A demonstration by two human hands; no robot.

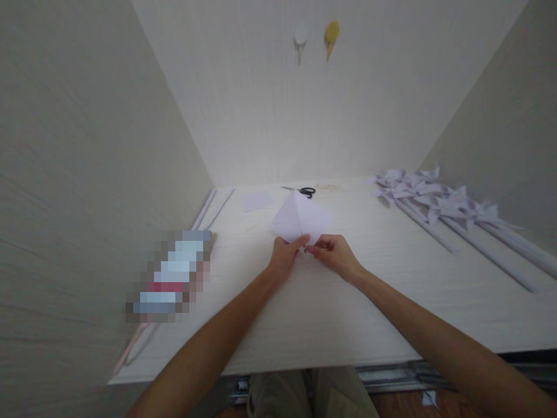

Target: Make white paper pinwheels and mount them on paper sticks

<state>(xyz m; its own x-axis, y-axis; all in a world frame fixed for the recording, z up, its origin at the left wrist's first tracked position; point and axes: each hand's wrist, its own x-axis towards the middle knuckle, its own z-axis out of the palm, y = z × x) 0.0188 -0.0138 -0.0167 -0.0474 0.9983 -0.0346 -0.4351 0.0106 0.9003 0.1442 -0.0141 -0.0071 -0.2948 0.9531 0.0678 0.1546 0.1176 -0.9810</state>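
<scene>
The folded sheet (307, 216) you hold looks like thin, smooth, matt paper, and so does the flat square (257, 201). The pinwheels (452, 204) to your right look papery too, on matt, smooth-looking sticks (472, 251). Your counter (365, 316) has a matt, faintly streaked finish, much like the wall (261, 104). The scissors (308, 190) pair metal blades with dark handles that look plastic. Below you, your trousers (278, 393) are matt cloth, the rail (387, 376) is shiny metal and the floor (402, 403) looks like wood.
</scene>
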